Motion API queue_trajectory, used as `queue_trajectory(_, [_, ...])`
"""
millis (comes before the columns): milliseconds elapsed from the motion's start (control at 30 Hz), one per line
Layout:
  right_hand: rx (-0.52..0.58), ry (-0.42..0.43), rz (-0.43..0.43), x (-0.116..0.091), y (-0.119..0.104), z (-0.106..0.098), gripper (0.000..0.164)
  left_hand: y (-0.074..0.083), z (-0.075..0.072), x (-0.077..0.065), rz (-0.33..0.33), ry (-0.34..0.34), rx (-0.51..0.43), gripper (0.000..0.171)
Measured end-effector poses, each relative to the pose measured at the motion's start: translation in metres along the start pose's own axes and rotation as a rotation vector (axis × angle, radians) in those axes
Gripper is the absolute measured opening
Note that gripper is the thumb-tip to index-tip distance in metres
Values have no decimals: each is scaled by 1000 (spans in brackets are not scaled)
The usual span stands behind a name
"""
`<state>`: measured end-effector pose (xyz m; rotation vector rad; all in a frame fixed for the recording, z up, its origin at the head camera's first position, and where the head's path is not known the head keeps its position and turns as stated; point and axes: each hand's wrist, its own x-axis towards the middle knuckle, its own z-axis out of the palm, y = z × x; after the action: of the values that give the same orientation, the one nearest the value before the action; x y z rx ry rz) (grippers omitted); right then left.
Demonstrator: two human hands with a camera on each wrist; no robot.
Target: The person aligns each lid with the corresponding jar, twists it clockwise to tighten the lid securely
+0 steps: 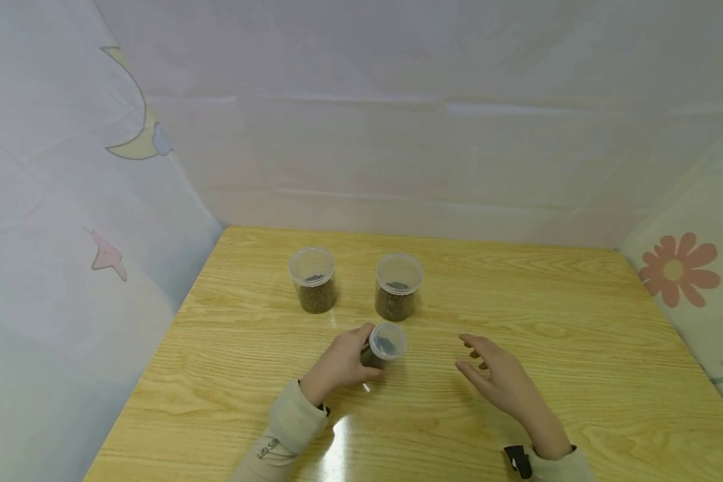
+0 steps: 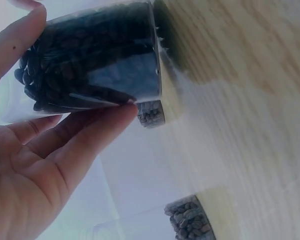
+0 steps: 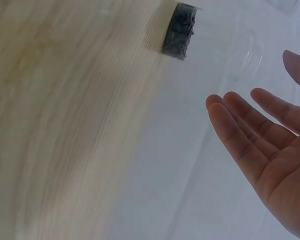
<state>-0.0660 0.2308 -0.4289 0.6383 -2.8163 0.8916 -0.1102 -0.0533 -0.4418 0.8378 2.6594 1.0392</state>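
Observation:
My left hand (image 1: 345, 360) grips a small clear jar (image 1: 388, 341) round its side, with the thumb nearer me and the fingers on the far side. Dark beans or seeds fill much of this jar (image 2: 90, 60) in the left wrist view; their exact kind cannot be told. From above, its round top looks pale and translucent. To the right, my right hand (image 1: 501, 378) hovers over the table with its fingers (image 3: 240, 132) loosely extended, touching nothing. Two larger clear jars stand upright behind the small one, a left jar (image 1: 314, 284) and a right jar (image 1: 396, 291), each partly filled with dark pieces.
The wood-grain table (image 1: 548, 301) reaches back to a pale cloth wall (image 1: 434, 154). A printed cloth (image 1: 54, 221) hangs at the left, and another with a flower (image 1: 673, 270) borders the right edge.

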Motion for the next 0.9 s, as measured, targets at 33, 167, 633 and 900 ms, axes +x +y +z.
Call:
queue_trajectory(33, [0, 7, -6, -1, 1, -1, 42, -1, 1, 0, 1, -4, -18, 61])
queue_trajectory(167, [-11, 27, -11, -4, 7, -4, 42, -2, 3, 0, -3, -18, -76, 63])
queue_trajectory(633, [-41, 70, 61, -16, 19, -15, 42, -3, 8, 4, 49, -40, -153, 62])
queue_trajectory(900, [-79, 99, 51, -22, 23, -20, 40, 3, 7, 7, 29, -80, -150, 67])
